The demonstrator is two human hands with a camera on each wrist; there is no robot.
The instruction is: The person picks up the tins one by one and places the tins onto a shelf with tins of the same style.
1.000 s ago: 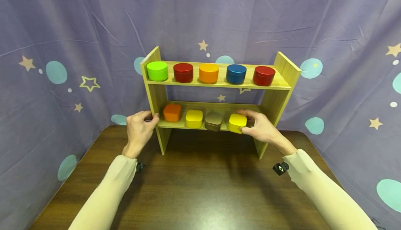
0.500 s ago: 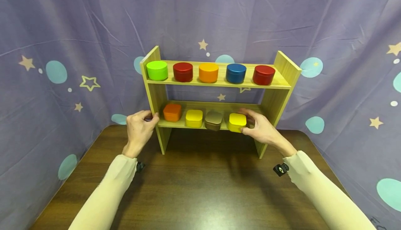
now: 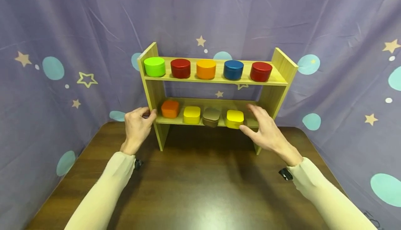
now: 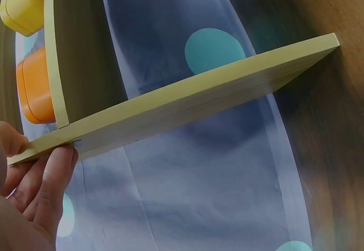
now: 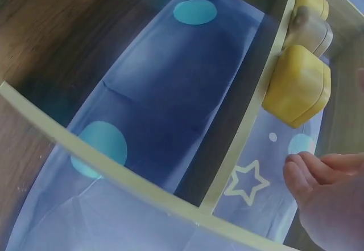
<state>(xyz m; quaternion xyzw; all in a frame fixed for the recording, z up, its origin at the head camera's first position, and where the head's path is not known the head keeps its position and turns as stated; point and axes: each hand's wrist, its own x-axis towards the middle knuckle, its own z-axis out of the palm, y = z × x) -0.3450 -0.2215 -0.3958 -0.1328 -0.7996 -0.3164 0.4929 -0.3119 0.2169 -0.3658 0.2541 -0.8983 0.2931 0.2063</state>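
My left hand (image 3: 138,127) pinches the front edge of the left side panel of a two-tier wooden shelf (image 3: 216,81), thumb on one face and fingers on the other in the left wrist view. Just right of a yellow square tin (image 3: 234,119) on the lower tier, my right hand (image 3: 266,129) is spread and holds nothing. A gap shows between hand and tin in the right wrist view. Left of that tin stand a bronze tin (image 3: 211,117), another yellow tin (image 3: 191,115) and an orange tin (image 3: 170,109). The bronze and right yellow tins reach the tier's front edge.
Round tins line the upper tier: green (image 3: 155,66), red (image 3: 180,68), orange (image 3: 206,69), blue (image 3: 233,70) and a second red one (image 3: 261,71). The shelf stands on a brown wooden table (image 3: 188,181) before a purple patterned curtain (image 3: 200,17).
My right hand has let go of the right yellow tin, spread its fingers and drawn back to the right. The tin stays on the lower tier. My left hand keeps its grip.
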